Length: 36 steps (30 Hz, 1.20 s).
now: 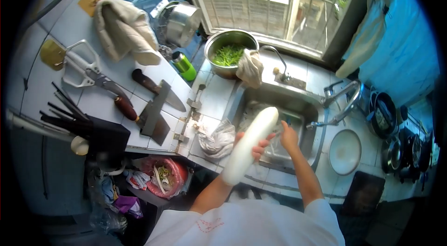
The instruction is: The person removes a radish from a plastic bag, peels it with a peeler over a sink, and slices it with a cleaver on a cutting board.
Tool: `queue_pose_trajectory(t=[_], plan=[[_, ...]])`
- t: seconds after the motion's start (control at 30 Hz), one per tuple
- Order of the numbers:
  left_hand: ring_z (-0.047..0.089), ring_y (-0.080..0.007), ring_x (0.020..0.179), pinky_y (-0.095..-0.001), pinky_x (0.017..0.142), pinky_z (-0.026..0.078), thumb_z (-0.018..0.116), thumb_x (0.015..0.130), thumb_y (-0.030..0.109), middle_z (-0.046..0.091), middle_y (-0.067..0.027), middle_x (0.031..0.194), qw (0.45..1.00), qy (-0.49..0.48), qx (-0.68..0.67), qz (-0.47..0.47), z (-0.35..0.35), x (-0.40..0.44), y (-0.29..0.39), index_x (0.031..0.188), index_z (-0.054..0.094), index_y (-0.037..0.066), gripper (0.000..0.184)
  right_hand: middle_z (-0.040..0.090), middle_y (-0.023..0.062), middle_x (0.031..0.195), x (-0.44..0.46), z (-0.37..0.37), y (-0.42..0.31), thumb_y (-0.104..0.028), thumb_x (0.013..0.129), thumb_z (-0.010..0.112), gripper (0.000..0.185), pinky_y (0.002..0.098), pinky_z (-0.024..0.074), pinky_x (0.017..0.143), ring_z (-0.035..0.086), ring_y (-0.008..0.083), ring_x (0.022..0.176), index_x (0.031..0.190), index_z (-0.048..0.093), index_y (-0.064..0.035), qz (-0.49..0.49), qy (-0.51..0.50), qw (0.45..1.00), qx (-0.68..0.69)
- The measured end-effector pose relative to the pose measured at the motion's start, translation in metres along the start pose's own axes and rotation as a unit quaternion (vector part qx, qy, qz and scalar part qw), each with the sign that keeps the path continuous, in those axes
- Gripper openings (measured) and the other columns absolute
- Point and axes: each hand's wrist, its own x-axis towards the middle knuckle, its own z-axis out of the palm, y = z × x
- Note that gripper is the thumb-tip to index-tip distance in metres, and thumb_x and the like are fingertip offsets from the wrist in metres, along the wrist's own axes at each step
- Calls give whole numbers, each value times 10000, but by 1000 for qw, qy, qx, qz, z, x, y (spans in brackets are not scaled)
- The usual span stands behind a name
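A long, thick white vegetable [251, 146] lies slantwise over the near left part of the metal sink [315, 141]. Wrapped round it from below is my left hand [257, 149], with fingertips showing on its right side. My right hand [289, 137] is just right of its upper end, over the sink, apart from the vegetable; a finger points up, and whether the others hold anything is hidden. Beneath the hands the basin holds something pale that I cannot make out. A crumpled grey cloth [217, 139] is left of the vegetable.
Behind the sink are a pot of green vegetables [228, 55], a draped cloth [250, 68] and a thin tap [278, 62]. A larger faucet [344, 101] and a plate [345, 152] are right. Knives [156, 115] hang left, above a red bin [179, 171].
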Motion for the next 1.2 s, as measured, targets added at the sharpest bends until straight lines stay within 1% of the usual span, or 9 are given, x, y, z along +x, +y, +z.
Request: queue_pose_trajectory(t=[0.07, 0.17, 0.4, 0.57, 0.67, 0.73, 0.8, 1.03, 1.2], plan=[[533, -224, 831, -336, 739, 492, 660, 742, 292, 485, -151, 1072, 986, -8, 165, 27, -12, -4, 20, 1362, 239, -40, 820, 624, 197, 884, 1, -30, -23, -75, 782, 547, 645, 471, 465, 642, 605, 400, 737, 1383, 326, -157, 40, 30, 991, 120], [553, -241, 888, -317, 766, 506, 661, 724, 326, 475, -189, 1195, 945, 103, 286, 124, 10, -17, 10, 1327, 313, -58, 795, 638, 195, 820, -3, -65, -61, -99, 786, 567, 599, 472, 464, 628, 607, 397, 692, 1350, 364, -80, 45, 81, 957, 274], [592, -145, 868, -255, 733, 517, 538, 821, 331, 569, -101, 1025, 819, 198, 468, 266, 36, -42, -17, 1260, 449, -26, 573, 614, 139, 705, -25, -130, -137, -165, 764, 636, 457, 392, 456, 608, 608, 313, 660, 1183, 511, -33, -207, -88, 974, 32], [600, -124, 762, -218, 670, 501, 496, 855, 368, 599, -72, 877, 811, 170, 479, 291, 39, -65, -10, 1233, 481, -17, 540, 640, 165, 842, -21, -151, -186, -215, 743, 668, 491, 414, 472, 700, 627, 340, 828, 1143, 432, -57, -240, -262, 934, -22], [593, -204, 859, -305, 713, 526, 570, 735, 389, 566, -160, 1091, 813, 195, 494, 239, 43, -81, -2, 1298, 397, -34, 725, 624, 159, 847, -15, -156, -206, -203, 727, 699, 484, 387, 467, 701, 608, 331, 800, 1114, 453, -46, -286, -281, 916, -35], [613, -203, 766, -294, 667, 532, 559, 743, 399, 608, -154, 922, 815, 154, 460, 318, 55, -81, -10, 1269, 428, -30, 692, 620, 142, 914, -4, -165, -224, -197, 676, 751, 590, 380, 470, 776, 599, 316, 892, 1163, 449, -57, -255, -293, 917, -89], [616, -207, 739, -295, 650, 531, 546, 758, 428, 610, -148, 901, 788, 184, 485, 332, 58, -89, -6, 1244, 448, -25, 672, 605, 119, 960, 5, -164, -251, -181, 682, 755, 577, 372, 470, 809, 591, 302, 924, 1171, 473, -65, -403, -85, 908, -78], [625, -163, 743, -284, 598, 521, 409, 867, 508, 620, -99, 877, 724, 161, 539, 398, 18, -101, 10, 1089, 528, 45, 527, 608, 158, 937, -16, -119, -458, -265, 754, 679, 386, 399, 481, 764, 596, 325, 893, 1007, 526, -19, -397, -45, 899, 182], [623, -162, 737, -285, 593, 521, 408, 870, 499, 619, -94, 874, 750, 150, 524, 375, 25, -114, 16, 1092, 527, 44, 520, 598, 194, 913, -21, -93, -473, -215, 710, 698, 378, 419, 476, 745, 586, 368, 858, 939, 484, -5, -364, 24, 896, 254]])
